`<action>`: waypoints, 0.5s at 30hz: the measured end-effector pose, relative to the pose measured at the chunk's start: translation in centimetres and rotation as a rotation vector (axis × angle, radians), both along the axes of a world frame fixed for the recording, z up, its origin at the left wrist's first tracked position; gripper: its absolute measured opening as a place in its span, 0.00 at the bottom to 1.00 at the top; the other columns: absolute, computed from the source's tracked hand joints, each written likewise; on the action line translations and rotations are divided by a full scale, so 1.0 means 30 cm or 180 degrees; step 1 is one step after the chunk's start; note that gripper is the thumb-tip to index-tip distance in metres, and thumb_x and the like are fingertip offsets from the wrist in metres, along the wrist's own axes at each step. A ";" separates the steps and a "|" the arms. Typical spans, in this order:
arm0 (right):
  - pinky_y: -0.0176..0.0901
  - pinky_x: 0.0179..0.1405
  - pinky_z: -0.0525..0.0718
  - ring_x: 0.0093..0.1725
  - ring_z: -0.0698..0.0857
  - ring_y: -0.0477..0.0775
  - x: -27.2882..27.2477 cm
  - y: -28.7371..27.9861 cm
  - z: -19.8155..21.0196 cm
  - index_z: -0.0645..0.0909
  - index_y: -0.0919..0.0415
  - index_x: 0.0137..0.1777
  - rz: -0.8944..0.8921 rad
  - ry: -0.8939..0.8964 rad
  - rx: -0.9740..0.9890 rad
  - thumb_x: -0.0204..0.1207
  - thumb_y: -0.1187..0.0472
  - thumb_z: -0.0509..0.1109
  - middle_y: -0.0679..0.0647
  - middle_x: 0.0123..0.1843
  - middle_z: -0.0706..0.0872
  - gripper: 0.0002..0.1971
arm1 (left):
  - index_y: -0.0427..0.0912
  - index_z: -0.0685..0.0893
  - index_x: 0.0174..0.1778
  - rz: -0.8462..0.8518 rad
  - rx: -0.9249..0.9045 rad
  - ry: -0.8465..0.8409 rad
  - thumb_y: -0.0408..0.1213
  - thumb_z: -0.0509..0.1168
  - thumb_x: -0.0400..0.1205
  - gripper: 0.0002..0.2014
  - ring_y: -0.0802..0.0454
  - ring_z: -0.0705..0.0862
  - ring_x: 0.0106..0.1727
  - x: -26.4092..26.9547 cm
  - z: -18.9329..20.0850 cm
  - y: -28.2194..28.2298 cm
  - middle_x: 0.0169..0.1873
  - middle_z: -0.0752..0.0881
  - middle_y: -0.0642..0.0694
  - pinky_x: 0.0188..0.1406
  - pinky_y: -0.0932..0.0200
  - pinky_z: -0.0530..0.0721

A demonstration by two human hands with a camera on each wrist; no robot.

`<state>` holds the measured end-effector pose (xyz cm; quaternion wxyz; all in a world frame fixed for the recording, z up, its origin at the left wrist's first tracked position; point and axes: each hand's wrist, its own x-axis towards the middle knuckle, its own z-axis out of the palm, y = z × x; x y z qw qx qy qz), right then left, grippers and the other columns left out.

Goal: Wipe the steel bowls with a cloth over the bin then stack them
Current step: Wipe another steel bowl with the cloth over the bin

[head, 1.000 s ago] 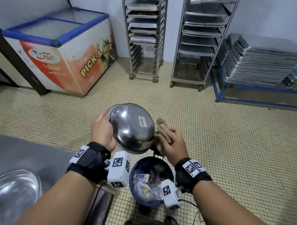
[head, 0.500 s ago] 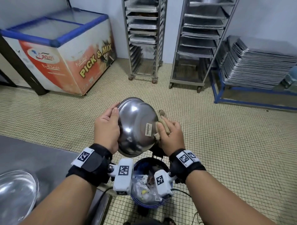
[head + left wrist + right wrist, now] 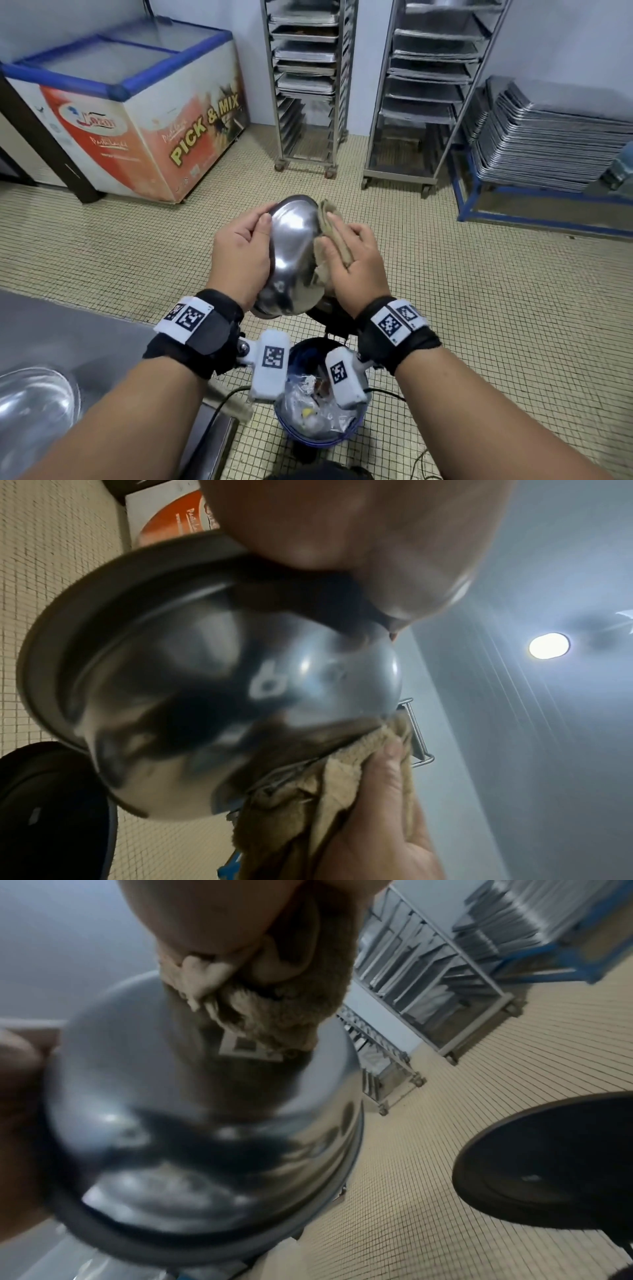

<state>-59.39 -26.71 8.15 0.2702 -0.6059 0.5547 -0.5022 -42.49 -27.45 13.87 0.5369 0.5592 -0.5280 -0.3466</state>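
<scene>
In the head view I hold a steel bowl [image 3: 291, 253] on edge above the blue bin [image 3: 318, 431]. My left hand [image 3: 239, 253] grips its rim, thumb on the outer wall. With my right hand [image 3: 352, 260] I hold a tan cloth [image 3: 329, 236] against the bowl's outer base. The left wrist view has the bowl's outside [image 3: 222, 696] with the cloth [image 3: 308, 804] bunched beneath it in my right hand [image 3: 377, 818]. Seen from the right wrist, the cloth [image 3: 274, 1010] lies on the blurred bowl [image 3: 205, 1123]. A second steel bowl [image 3: 30, 411] sits on the counter at lower left.
The bin holds plastic rubbish and its black lid [image 3: 548, 1164] stands raised. A steel counter [image 3: 68, 335] is on my left. Across the tiled floor are a chest freezer [image 3: 137, 113], two tray racks [image 3: 308, 85] and stacked trays [image 3: 548, 144].
The bowl has turned further onto its edge and its sticker no longer shows. Both hands have risen, and my right hand has slid the cloth up over the bowl's base.
</scene>
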 end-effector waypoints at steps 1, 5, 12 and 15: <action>0.21 0.45 0.83 0.54 0.81 0.34 -0.011 -0.005 0.002 0.75 0.49 0.81 -0.0089 -0.0149 0.0138 0.85 0.45 0.66 0.44 0.62 0.76 0.25 | 0.47 0.88 0.68 -0.0048 -0.0042 -0.0025 0.36 0.62 0.90 0.13 0.64 0.86 0.57 -0.006 0.009 0.002 0.59 0.89 0.51 0.49 0.75 0.84; 0.46 0.45 0.89 0.50 0.89 0.55 -0.080 -0.044 -0.063 0.90 0.55 0.57 -0.0364 0.0012 0.0806 0.88 0.49 0.63 0.55 0.48 0.90 0.16 | 0.47 0.87 0.68 -0.0165 -0.0338 -0.0150 0.35 0.62 0.90 0.13 0.69 0.84 0.54 -0.015 0.051 0.000 0.54 0.88 0.58 0.42 0.81 0.81; 0.30 0.49 0.87 0.51 0.81 0.40 -0.013 -0.003 0.077 0.82 0.51 0.73 -0.0347 -0.0009 -0.0506 0.84 0.46 0.65 0.50 0.58 0.79 0.20 | 0.44 0.87 0.69 -0.0207 -0.0717 -0.0722 0.32 0.63 0.89 0.14 0.65 0.85 0.55 -0.019 0.065 -0.064 0.55 0.87 0.56 0.50 0.84 0.77; 0.29 0.49 0.85 0.47 0.81 0.42 0.024 -0.037 0.150 0.83 0.59 0.73 -0.0273 0.0572 -0.0981 0.85 0.52 0.68 0.53 0.57 0.80 0.20 | 0.42 0.85 0.70 -0.0343 -0.0631 -0.0555 0.31 0.63 0.89 0.15 0.72 0.84 0.53 -0.027 0.060 -0.066 0.54 0.87 0.56 0.48 0.81 0.79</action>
